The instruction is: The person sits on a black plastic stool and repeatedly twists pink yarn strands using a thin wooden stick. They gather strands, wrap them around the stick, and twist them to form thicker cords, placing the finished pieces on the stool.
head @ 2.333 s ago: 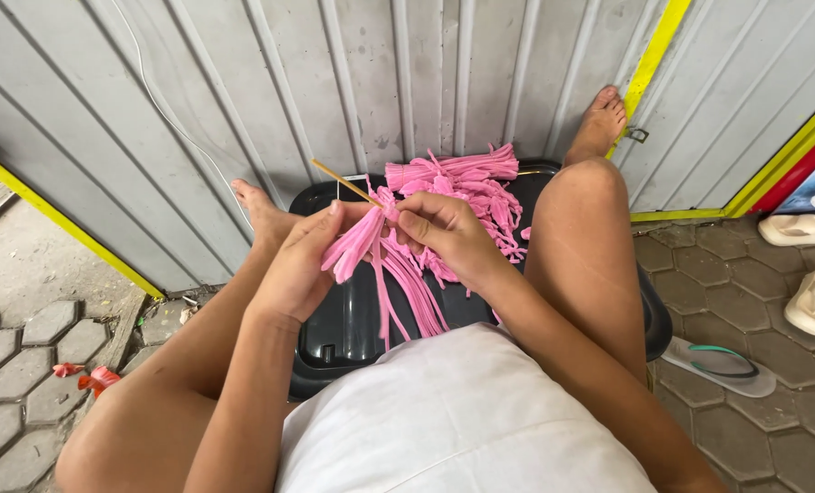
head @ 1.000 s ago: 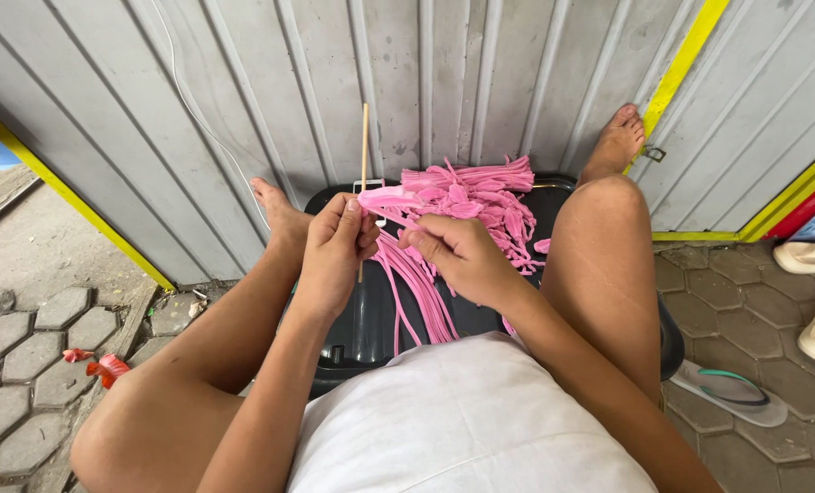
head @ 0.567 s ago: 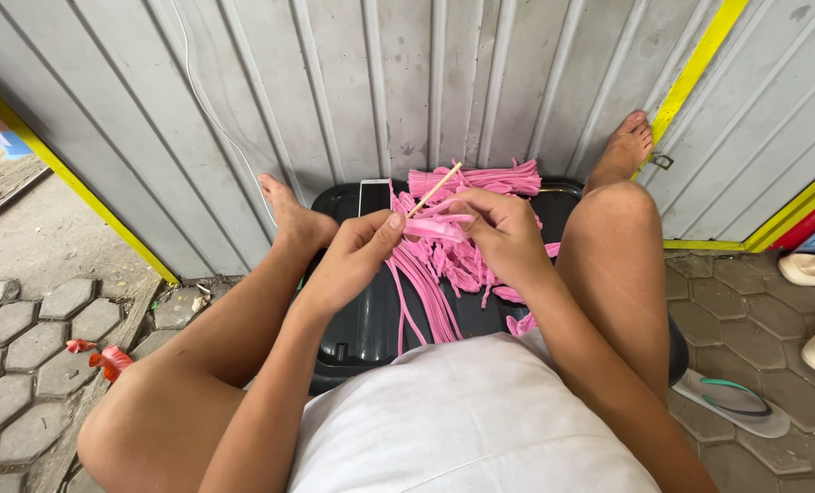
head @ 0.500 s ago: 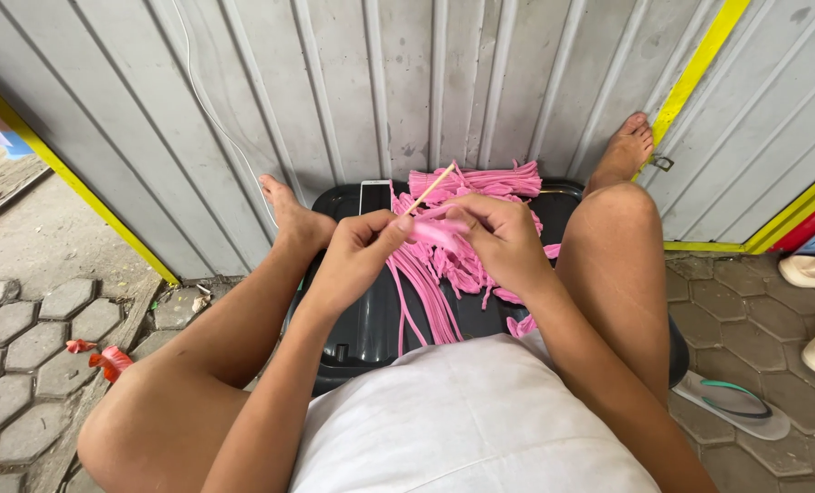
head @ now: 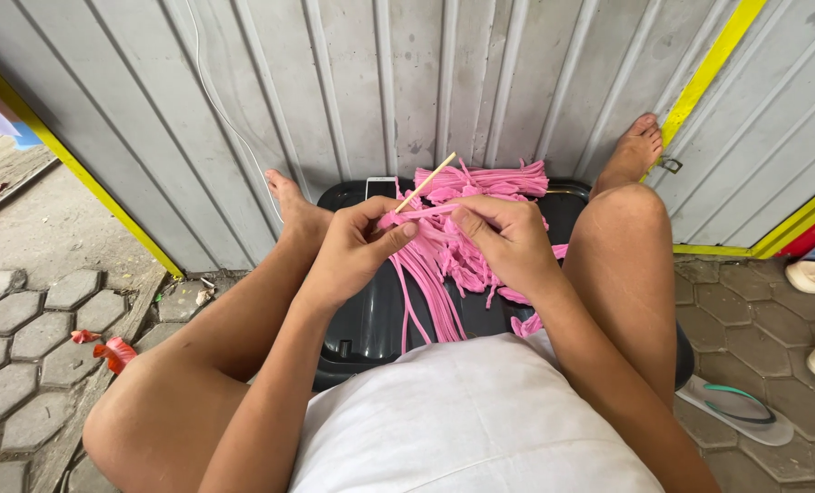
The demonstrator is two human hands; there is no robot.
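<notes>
In front of you stands a grey ribbed metal wall (head: 407, 82) with yellow stripes (head: 709, 68), and a thin white cable (head: 220, 100) hangs down it. A phone (head: 380, 187) lies on the black plastic lid (head: 371, 319). A flip-flop (head: 741, 415) rests on the hexagonal paving stones (head: 24, 319), near red scraps (head: 115, 351).

A ribbed grey metal wall (head: 407, 82) with yellow trim (head: 710, 66) stands over hexagonal grey paving (head: 24, 319) — daylight, outdoors.

Bright pink strips (head: 444, 251) at centre on a black tray (head: 371, 315); pale tan stick (head: 428, 182); grey ribbed wall (head: 407, 82), yellow stripe (head: 709, 68) at two o'clock; white shirt (head: 471, 420).
</notes>
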